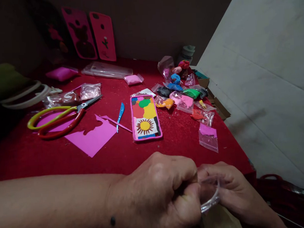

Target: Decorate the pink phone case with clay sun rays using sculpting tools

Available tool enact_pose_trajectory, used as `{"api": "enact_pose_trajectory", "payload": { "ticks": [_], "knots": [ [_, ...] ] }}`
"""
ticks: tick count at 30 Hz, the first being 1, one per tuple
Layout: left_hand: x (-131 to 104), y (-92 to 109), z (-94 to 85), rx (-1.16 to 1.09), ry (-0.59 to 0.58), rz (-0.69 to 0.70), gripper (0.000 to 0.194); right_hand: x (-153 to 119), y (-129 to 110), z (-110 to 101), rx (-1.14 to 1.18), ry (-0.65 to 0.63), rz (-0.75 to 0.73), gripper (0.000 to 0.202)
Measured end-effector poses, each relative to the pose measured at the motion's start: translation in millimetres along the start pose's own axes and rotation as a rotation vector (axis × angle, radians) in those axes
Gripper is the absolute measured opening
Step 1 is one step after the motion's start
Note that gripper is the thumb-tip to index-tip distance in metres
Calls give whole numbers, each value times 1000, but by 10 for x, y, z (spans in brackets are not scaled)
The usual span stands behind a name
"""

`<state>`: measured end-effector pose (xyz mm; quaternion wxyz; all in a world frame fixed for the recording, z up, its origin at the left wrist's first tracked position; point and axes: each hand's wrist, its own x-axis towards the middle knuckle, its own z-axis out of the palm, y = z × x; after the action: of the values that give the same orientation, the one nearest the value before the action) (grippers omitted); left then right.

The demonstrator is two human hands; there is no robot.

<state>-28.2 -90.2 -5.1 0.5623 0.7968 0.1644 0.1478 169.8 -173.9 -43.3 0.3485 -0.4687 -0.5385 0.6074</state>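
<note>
Both my hands meet at the near edge of the desk (23, 156). My left hand (158, 194) is curled into a tight fist, and my right hand (228, 188) closes around a small clear plastic bag (210, 192), thumb and fingers pinching its top. Each grip is fully closed on the bag; I cannot tell whether there is clay inside, since my fingers hide most of it.

The bag sits low and right, past the edge of the red cloth and above something pale. If I pull the two sides apart too hard, I judge the thin plastic could tear or pop open at once, and whatever is inside could drop off the desk.

Beyond my knuckles lies the decorated phone case (145, 117), its coloured clay surface facing up. A sudden jerk forward could drive my fist into it and smear the sun pattern. The blue sculpting tool (120, 114) and the scissors (61, 119) lie further left, near the pink paper (92, 136), well apart from my hands. The heap of clay bags (183, 92) at the right is crowded, so a sweeping elbow could scatter it.
</note>
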Motion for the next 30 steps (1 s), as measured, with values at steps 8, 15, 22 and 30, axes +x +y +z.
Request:
{"api": "enact_pose_trajectory", "payload": {
  "ticks": [8, 15, 22, 30],
  "knots": [
    [-30, 40, 2, 151, -8, 80, 21, 90, -27, -30, 16, -43, -51, 7],
    [-127, 78, 27, 151, 119, 163, 31, 313, -367, -66, -119, -211, -115, 17],
    [-47, 131, -456, -243, 580, -214, 30, 767, -661, -90, 270, -124, 51, 8],
    [2, -103, -477, -338, 537, -311, 22, 1122, -440, -156, 408, -121, 33, 20]
  ]
}}
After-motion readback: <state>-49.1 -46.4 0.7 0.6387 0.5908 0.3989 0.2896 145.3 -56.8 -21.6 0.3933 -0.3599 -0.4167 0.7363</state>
